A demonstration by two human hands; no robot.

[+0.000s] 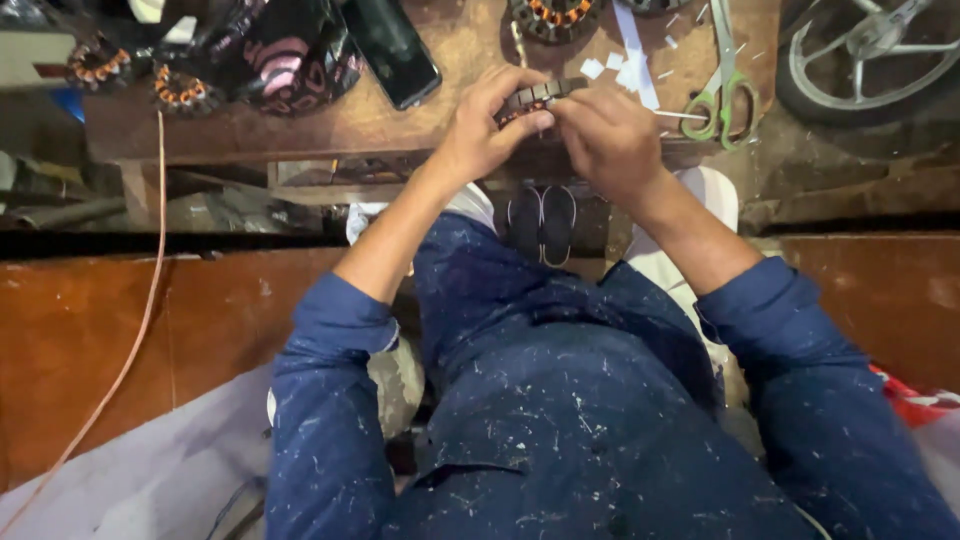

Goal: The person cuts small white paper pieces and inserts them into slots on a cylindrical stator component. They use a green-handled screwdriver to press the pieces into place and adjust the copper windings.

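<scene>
My left hand and my right hand meet at the near edge of a low wooden workbench. Together they grip a ring-shaped motor stator, dark metal with copper windings showing under my left fingers. My left thumb and fingers wrap its left side. My right fingers press on its right end. Most of the stator is hidden by the hands.
Green-handled scissors and white paper slips lie right of the hands. A black phone, a patterned dark bag and other wound stators sit on the bench. A wheel is at top right, a thin cord at left.
</scene>
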